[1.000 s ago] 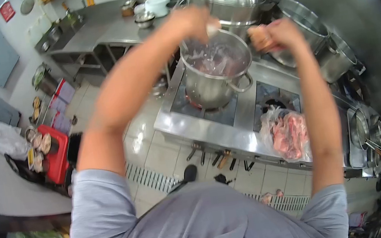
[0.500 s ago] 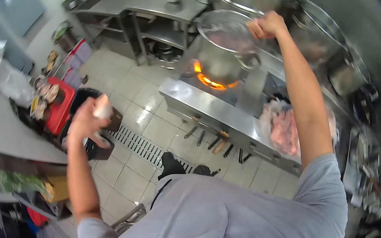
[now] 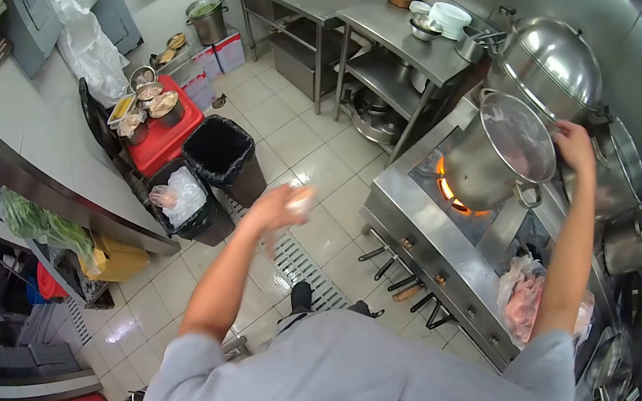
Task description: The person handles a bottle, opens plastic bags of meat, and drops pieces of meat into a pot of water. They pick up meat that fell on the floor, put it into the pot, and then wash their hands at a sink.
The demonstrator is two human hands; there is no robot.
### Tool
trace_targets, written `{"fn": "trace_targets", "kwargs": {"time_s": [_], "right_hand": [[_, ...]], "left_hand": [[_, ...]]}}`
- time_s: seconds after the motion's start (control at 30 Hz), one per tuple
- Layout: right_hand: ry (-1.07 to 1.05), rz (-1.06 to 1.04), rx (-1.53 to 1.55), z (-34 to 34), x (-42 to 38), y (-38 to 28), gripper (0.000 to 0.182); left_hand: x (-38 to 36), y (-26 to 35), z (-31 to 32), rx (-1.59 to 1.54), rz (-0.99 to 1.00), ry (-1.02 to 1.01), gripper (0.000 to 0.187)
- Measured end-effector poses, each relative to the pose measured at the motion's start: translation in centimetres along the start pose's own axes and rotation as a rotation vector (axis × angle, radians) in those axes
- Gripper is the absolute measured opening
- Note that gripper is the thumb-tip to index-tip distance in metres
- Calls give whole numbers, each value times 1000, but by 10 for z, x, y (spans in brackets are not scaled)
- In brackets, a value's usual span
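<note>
My left hand (image 3: 276, 207) hangs over the tiled floor (image 3: 183, 279), fingers curled around a small pale thing (image 3: 300, 199), blurred so I cannot tell what it is. At ten o'clock from it stand two black bins (image 3: 205, 176), one lined with a white bag. My right hand (image 3: 576, 146) reaches out at two o'clock, fingers closed at the far rim of the steel pot (image 3: 497, 153), which tilts on the stove (image 3: 435, 241) over an orange flame (image 3: 445, 186). A bag of raw meat (image 3: 523, 303) lies on the stove near my right elbow. A domed lid (image 3: 554, 66) sits beyond the pot.
</note>
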State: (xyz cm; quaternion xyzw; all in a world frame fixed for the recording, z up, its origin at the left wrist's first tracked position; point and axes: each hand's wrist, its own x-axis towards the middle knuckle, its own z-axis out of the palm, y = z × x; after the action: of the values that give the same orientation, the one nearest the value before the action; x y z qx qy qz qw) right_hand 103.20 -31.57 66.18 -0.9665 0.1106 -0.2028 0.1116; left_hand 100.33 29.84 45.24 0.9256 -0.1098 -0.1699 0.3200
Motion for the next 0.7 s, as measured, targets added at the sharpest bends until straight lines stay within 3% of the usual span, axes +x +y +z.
{"fn": "trace_targets", "kwargs": {"time_s": [0.03,0.1,0.13,0.3,0.33,0.37,0.43,0.5,0.57,0.6,0.63,0.67,0.7], "right_hand": [[38,-83,99,-26,-31,-9,37],[95,89,511,-61,-116,-36,35],[161,160,654,-75,-161,-49,36],[227,410,819,-64,-353,-52,28],[228,460,826,-61,-374,-60,27],[208,492,854,-55,-384,-69,27],[186,475,852,-55,-394,-83,25],[195,459,915,-45,-391,-83,24],[126,418,956,-33,-384,-70,25],[110,386,979,-24,-372,-67,25],[83,352,1005,-14,-354,-68,25],[37,288,1046,-3,-336,-70,25],[2,227,1079,5,-316,-79,24]], "left_hand": [[22,37,-7,49,86,-51,68],[67,104,-4,-55,280,-157,66],[87,134,2,-94,489,-119,66],[138,322,20,81,914,-203,65],[179,345,61,131,1071,-61,66],[188,375,64,199,879,-137,70],[183,412,56,338,867,-130,68],[190,431,56,482,862,-196,64],[219,434,74,562,992,-224,57],[228,427,81,556,1042,-165,45],[241,436,103,517,711,-139,31],[272,430,136,620,819,-28,22],[249,422,115,638,963,70,22]]}}
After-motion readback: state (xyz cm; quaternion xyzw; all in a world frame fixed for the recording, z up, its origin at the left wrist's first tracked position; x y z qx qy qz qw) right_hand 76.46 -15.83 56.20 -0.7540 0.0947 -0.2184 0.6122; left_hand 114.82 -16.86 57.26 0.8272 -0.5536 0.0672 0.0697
